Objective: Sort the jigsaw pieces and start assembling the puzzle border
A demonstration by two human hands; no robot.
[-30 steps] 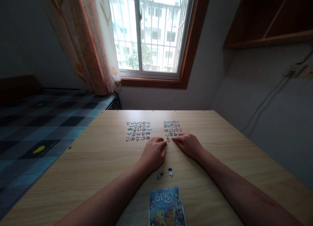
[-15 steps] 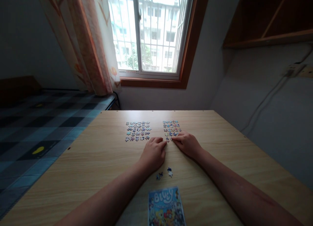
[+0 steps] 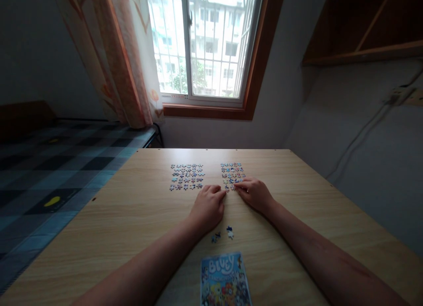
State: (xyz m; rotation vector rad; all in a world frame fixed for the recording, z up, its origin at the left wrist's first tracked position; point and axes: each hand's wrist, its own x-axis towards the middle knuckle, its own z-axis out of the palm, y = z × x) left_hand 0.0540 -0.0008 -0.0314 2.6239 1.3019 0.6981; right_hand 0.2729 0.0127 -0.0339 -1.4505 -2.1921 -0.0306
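Observation:
Small jigsaw puzzle pieces lie in two blocks of rows, a left block point(image 3: 187, 177) and a right block point(image 3: 232, 169). My right hand point(image 3: 257, 194) reaches to the lower edge of the right block, thumb and forefinger together at a puzzle piece point(image 3: 233, 187) in its bottom row. My left hand point(image 3: 208, 207) rests palm down between the blocks, fingers loosely bent, with its thumb side beside another puzzle piece point(image 3: 227, 188). Nothing shows in the left hand. Nearer me are a blue and white puzzle piece point(image 3: 230, 232) and a few dark blue pieces point(image 3: 216, 237) close together.
A picture card marked "Bluey" point(image 3: 224, 279) lies at the near side of the wooden table point(image 3: 132, 235). To the left is a bed with a checked cover point(image 3: 66, 165). Beyond the table are a barred window point(image 3: 214, 54) and a curtain point(image 3: 122, 63). A shelf point(image 3: 363, 50) hangs at right.
My right hand's fingertips have shifted very slightly right along the bottom row. My left hand stays where it was. The view has tilted a little.

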